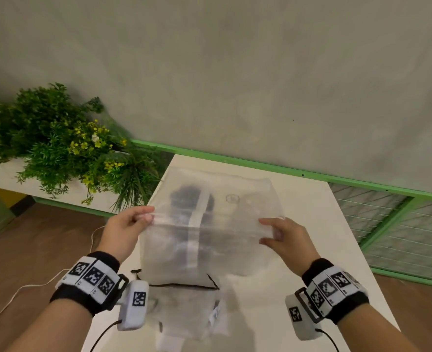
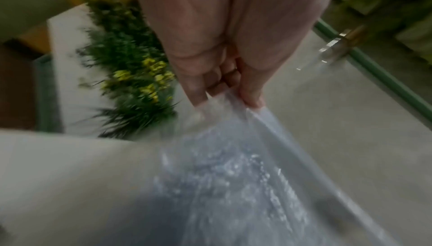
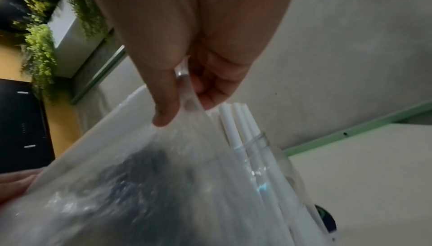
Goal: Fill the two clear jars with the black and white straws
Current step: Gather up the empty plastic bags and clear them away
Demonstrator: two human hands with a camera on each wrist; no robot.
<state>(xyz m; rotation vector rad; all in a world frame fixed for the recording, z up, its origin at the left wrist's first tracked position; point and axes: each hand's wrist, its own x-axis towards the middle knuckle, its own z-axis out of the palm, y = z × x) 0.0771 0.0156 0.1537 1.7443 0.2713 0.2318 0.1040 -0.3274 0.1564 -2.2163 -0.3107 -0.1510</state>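
Both my hands hold a clear plastic bag (image 1: pixel 204 224) up above the counter (image 1: pixel 311 224). My left hand (image 1: pixel 127 226) pinches the bag's left edge between thumb and fingertips; in the left wrist view the film is caught between thumb and fingers (image 2: pixel 251 93). My right hand (image 1: pixel 284 237) pinches the right edge the same way, thumb on one side of the film, fingers on the other. So each grip is pressed onto the bag, neither spread.

Edges and room: the counter's left edge runs close below my left hand, with brown floor (image 1: pixel 32 250) beyond it. To the right there is bare counter out to its far edge, then a green rail (image 1: pixel 260 165) and wire mesh (image 1: pixel 387 224).

The bag is thin, crinkled and see-through, stretched flat between my hands. Through it I see a dark clump of black straws (image 1: pixel 184 199) and a pale vertical band; the view is too hazy to sort them further. In the right wrist view, white straws (image 3: pixel 236 126) stand in a clear jar (image 3: pixel 275 157) on the counter, just behind the bag. A round rim (image 1: pixel 232 198) shows faintly through the film in the head view.

The counter is off-white and matte. A grey wall (image 1: pixel 235 72) rises behind; a planter with green leaves and yellow flowers (image 1: pixel 65 143) sits to the left.
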